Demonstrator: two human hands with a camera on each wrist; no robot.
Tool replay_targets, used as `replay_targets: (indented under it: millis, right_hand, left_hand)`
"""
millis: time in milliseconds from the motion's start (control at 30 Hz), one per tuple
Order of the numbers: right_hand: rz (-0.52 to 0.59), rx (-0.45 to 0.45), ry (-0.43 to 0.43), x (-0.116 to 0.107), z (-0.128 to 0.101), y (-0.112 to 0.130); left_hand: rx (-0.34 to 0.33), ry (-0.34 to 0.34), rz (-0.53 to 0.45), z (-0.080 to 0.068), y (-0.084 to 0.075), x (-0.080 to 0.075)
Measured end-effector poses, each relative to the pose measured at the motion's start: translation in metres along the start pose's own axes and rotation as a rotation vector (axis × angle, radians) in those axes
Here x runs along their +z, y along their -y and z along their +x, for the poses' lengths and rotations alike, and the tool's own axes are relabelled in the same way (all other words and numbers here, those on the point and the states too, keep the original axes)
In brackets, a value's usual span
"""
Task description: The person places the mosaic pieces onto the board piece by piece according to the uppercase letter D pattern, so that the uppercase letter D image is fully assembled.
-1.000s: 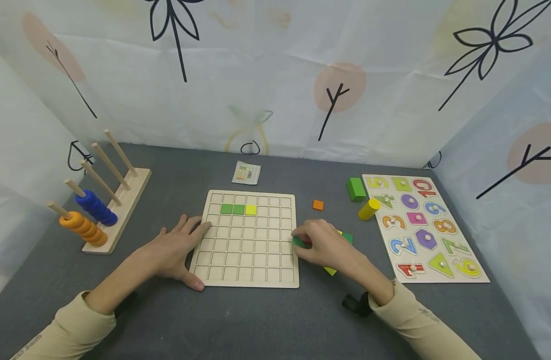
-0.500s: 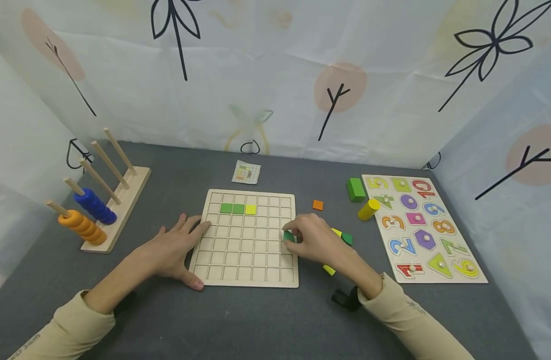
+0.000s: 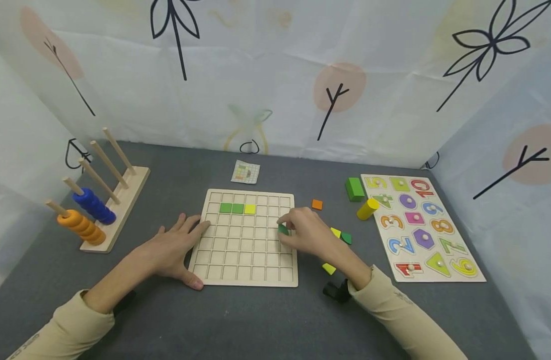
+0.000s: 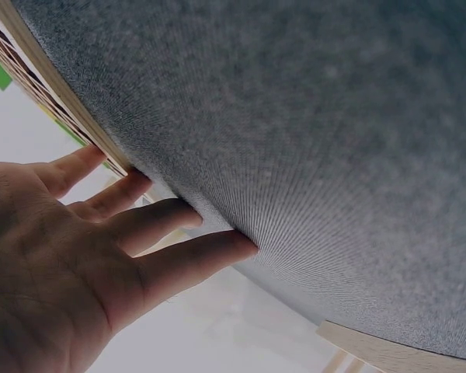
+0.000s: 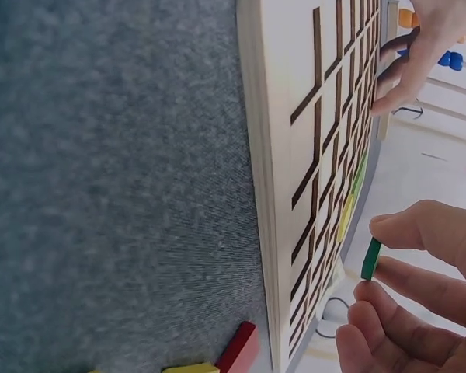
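**Green tile held over the grid board's right edge**

Landmark: the square pale wooden grid board (image 3: 244, 238) on the grey felt table (image 3: 239, 320).

Far left of the board: a wooden peg rack (image 3: 115, 211) carrying stacked orange rings (image 3: 83, 227) and blue rings (image 3: 94, 206).

At the board's left edge: the left hand (image 3: 174, 250), fingers straight and spread, lying flat, fingertips on the board's rim, thumb at its near corner. Holds nothing.

On the board, upper rows: two light green square tiles (image 3: 231, 208) with a yellow square tile (image 3: 250, 209) touching them on the right.

Over the board's right columns: the right hand (image 3: 304, 232), thumb and fingers narrowed to a pinch on a small dark green square tile (image 3: 282, 229). The right wrist view shows the tile edge-on, clear of the board surface.

Right of the board: loose yellow and green pieces (image 3: 340, 235), a small orange square tile (image 3: 317, 204), further off a number-shape puzzle board (image 3: 419, 225).

Risks, as judged: the tile is tilted, so it could catch on a cell rim and jam or flip out. A light pinch could let it drop. The flat left hand may let the board slide if pushed.
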State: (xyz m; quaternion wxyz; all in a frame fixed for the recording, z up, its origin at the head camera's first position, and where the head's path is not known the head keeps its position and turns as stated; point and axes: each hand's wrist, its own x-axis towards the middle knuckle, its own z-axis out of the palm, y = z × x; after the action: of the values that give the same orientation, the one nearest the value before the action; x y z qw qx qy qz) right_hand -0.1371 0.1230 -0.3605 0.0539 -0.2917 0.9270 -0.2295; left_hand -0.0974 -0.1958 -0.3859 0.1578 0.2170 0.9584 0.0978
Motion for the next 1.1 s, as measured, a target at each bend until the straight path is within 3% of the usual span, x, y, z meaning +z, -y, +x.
replay_targets:
  millis: [733, 1100]
  right_hand:
    - [0.054, 0.020, 0.033, 0.008, 0.037, 0.010]
    - [0.071, -0.012, 0.043, 0.016, 0.052, 0.011]
  left_hand:
    - [0.001, -0.005, -0.004, 0.002, 0.002, 0.000]
    - [-0.009, 0.013, -0.017, 0.002, 0.002, -0.001]
